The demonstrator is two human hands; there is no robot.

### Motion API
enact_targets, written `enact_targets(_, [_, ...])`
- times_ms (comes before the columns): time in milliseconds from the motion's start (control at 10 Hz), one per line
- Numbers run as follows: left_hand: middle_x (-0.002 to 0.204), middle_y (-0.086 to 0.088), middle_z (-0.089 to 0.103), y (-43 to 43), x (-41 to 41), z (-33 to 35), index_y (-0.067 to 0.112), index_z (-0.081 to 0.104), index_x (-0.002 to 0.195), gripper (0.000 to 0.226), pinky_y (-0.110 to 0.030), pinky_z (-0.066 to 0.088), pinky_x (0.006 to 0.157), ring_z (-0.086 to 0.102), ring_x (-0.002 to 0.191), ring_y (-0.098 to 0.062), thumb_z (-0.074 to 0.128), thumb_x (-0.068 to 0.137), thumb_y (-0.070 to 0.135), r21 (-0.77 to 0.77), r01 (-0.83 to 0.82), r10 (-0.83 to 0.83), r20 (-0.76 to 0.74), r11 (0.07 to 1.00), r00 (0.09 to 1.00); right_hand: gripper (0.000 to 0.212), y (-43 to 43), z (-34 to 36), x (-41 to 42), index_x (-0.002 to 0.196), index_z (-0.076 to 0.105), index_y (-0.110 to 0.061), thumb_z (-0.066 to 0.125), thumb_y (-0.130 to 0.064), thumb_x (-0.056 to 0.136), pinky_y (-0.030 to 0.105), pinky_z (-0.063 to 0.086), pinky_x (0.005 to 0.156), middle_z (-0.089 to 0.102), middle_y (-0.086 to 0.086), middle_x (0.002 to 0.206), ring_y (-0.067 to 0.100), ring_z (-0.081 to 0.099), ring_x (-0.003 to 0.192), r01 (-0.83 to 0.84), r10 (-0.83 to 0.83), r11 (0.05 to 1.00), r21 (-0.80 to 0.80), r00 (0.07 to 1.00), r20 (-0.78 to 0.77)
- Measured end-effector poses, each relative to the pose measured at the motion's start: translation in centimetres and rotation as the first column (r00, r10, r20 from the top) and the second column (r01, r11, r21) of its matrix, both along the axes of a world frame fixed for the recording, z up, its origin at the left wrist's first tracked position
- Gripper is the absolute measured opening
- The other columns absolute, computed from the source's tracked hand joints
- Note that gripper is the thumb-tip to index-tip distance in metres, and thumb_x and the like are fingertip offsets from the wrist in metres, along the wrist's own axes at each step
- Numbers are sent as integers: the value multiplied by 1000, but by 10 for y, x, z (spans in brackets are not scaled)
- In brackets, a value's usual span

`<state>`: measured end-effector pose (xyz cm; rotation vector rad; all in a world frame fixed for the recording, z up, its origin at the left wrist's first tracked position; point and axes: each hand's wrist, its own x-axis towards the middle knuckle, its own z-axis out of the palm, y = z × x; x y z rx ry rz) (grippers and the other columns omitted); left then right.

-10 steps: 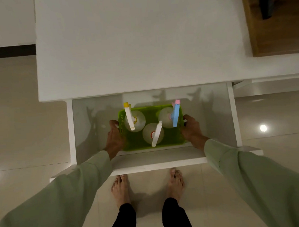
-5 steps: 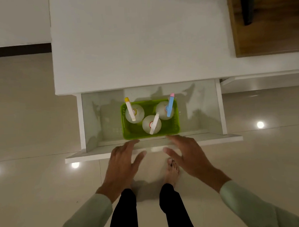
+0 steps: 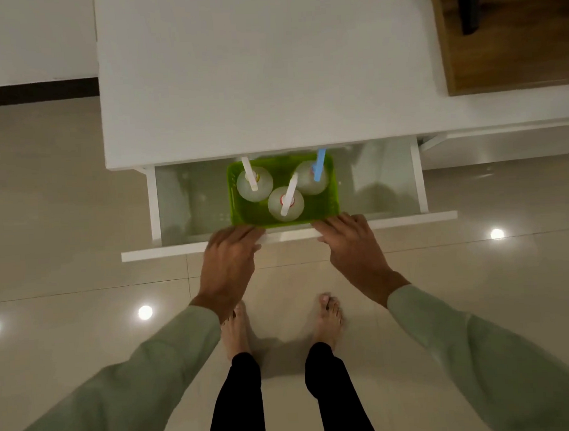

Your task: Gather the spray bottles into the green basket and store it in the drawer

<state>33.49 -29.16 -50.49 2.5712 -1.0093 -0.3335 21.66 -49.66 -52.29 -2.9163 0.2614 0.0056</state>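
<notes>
The green basket [image 3: 329, 203] stands in the open white drawer [image 3: 191, 200], its far edge just under the countertop. Three clear spray bottles stand upright in it: a left one [image 3: 261, 187] and a middle one [image 3: 278, 208] with white sprayers, a right one [image 3: 304, 185] with a blue sprayer. My left hand [image 3: 229, 260] and my right hand [image 3: 353, 245] lie on the drawer's front panel [image 3: 407, 219], fingers stretched over its top edge just in front of the basket. Neither hand holds anything.
A white countertop [image 3: 263, 69] overhangs the back of the drawer. A brown wooden surface [image 3: 510, 32] lies at the upper right. My bare feet [image 3: 234, 331] stand on the glossy tiled floor right below the drawer front.
My hands let go of the basket, drew back, and now rest on the drawer front. The drawer has slid further in under the countertop.
</notes>
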Motion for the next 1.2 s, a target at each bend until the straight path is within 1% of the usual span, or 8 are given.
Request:
enact_targets(100, [138,-13,59,-14,18,-2,14,60,130,60,-53,41,109,50,133,-33,81,74,10,25,-29,25,133,999,991,52,-10,5,25,126,66,-7,77,3,76,48,51,97,62,20,134,39,58,123,50,-47,998,-43,997,64])
enact_targets(200, [160,-14,28,-30,41,2,18,34,150,88,-53,25,120,21,150,-33,80,75,13,40,-15,6,205,999,979,83,-19,13,50,154,35,-17,73,-2,82,51,20,123,25,19,164,37,21,152,100,-96,993,-64,994,51])
enact_targets(300, [166,-14,9,-42,61,5,20,14,156,100,-54,16,122,5,154,-33,78,79,15,99,21,-43,221,995,974,100,-26,15,72,161,14,-22,71,2,82,53,10,126,6,16,169,36,4,157,90,-89,992,-91,996,11])
enact_targets(400, [166,-12,11,-47,74,3,19,16,156,89,-52,17,123,6,154,-32,71,87,14,127,45,-68,183,991,981,92,-36,11,85,161,11,-21,67,-5,90,58,16,124,6,17,169,38,5,156,45,-53,992,-118,996,-67])
enact_targets(600, [139,-7,54,-58,94,-1,17,53,129,55,-47,40,101,49,126,-31,75,79,10,115,-5,-27,271,993,962,72,-45,8,104,144,40,-18,74,-7,82,52,40,104,46,15,146,34,48,128,15,-25,959,-284,999,-29])
enact_targets(900, [93,-6,56,-83,113,0,12,54,95,41,-37,36,71,49,82,-30,60,64,-14,49,-65,39,416,997,909,48,-47,7,134,108,49,-16,57,13,72,38,28,68,48,5,99,24,40,83,118,-56,927,-356,982,180])
enact_targets(1100, [103,-8,56,-90,107,25,9,57,105,38,-40,43,77,51,89,-31,58,72,-10,157,-67,21,278,985,960,49,-33,32,141,115,53,-14,58,9,72,39,34,71,52,8,112,28,50,94,154,-157,957,-247,988,8])
enact_targets(1200, [116,-6,60,-85,106,55,13,58,116,36,-40,43,93,56,105,-28,61,82,3,250,21,-57,139,968,989,47,-33,66,134,131,51,-14,63,-11,85,42,42,86,47,10,137,30,50,117,121,-134,988,-94,980,-147])
